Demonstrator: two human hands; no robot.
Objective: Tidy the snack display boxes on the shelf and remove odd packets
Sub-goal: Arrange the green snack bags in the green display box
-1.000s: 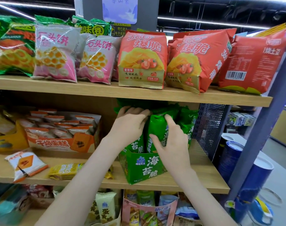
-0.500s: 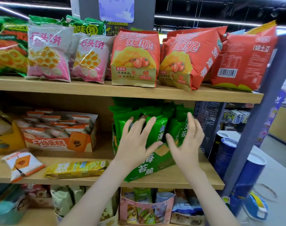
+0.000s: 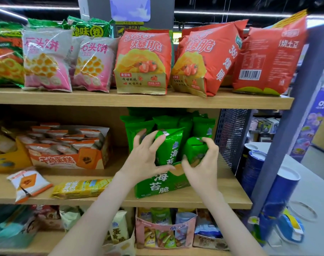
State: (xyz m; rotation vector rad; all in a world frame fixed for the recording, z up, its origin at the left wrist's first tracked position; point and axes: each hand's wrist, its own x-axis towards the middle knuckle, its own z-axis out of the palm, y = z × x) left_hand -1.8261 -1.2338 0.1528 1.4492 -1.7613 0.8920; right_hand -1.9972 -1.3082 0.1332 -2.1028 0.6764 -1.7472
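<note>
A green seaweed-snack display box [image 3: 157, 185] stands on the middle shelf [image 3: 203, 198], tilted a little, full of upright green packets [image 3: 169, 145]. My left hand [image 3: 145, 159] lies on the front packets with its fingers spread and bent. My right hand [image 3: 201, 163] curls thumb and fingers round the rightmost front green packet [image 3: 195, 147]. To the left stands an orange cake display box [image 3: 68, 160] with several packets in it. In front of that box two loose packets lie on the shelf: a white-and-orange packet [image 3: 28, 183] and a yellow packet [image 3: 81, 188].
Large snack bags, pink [image 3: 46, 60] and red [image 3: 144, 60], line the top shelf. A black mesh panel [image 3: 231, 135] closes the shelf's right end. Blue cylinders [image 3: 284, 193] stand on a table at the right. A pink display box [image 3: 164, 228] sits on the lower shelf.
Both hands came off the packet tops and lay flat on the fronts. Now the fingers have bent, and my right hand has closed round the right front packet.
</note>
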